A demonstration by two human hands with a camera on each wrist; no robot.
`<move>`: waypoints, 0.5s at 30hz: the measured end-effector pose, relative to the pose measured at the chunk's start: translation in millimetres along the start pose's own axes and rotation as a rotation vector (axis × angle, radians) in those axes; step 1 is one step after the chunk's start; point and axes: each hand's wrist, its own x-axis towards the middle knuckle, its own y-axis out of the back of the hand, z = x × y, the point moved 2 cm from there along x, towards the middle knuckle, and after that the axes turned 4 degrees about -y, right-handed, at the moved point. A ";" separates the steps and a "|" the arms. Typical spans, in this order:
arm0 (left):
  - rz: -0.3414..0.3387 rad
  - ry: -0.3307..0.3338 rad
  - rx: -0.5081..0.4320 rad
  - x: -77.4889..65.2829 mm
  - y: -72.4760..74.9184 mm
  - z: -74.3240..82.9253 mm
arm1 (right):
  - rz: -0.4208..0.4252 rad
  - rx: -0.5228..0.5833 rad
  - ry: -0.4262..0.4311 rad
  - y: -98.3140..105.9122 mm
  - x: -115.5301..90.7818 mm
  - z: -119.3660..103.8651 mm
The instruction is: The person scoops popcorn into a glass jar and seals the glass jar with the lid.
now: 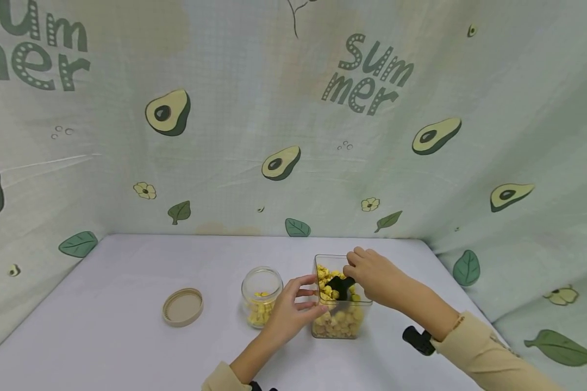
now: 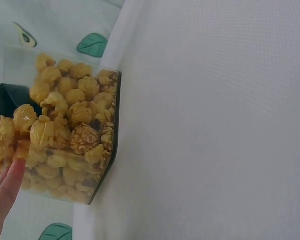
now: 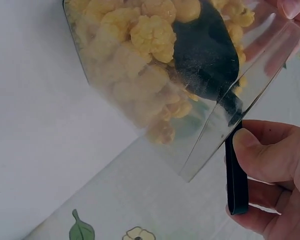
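Container: one, clear, square-sided, upright on a white table, right of the jar. Contents: yellow popcorn, piled higher toward the back than the front, as the head view shows.

Scoop: one, black, its broad blade inside the container among the popcorn. Its narrow handle projects beyond the rim.

Right hand: closed on the scoop's handle — thumb laid along one face, fingers bent behind it, at the container's rim.

Left hand: fingers spread and loosely extended against the container's left side, thumb near the front corner just below the rim; the hand lies to the right of the jar, partly in front of it.

Jar: one, round, clear, uncovered, upright, near the container on its left. Holds a smaller portion of yellow popcorn in its lower part.

Lid: one, round, beige, flat on the table, left of the jar and apart from it.

Worn items: beige sleeves on both arms; a black device at the right wrist.

Backdrop: pale cloth behind the table — printed avocados, leaves, flowers and the word "summer".
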 end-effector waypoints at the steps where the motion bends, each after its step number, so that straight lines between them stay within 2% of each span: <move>1: 0.000 0.002 -0.006 0.1 0.3 0.2 | 0.002 0.000 -0.002 -0.3 0.0 0.0; 9: -0.005 -0.002 0.000 -0.1 1.1 -1.4 | 0.010 0.029 -0.036 0.4 -4.1 0.1; 15: -0.001 -0.005 -0.002 0.3 1.8 -0.7 | 0.060 0.141 -0.088 1.8 -9.8 7.5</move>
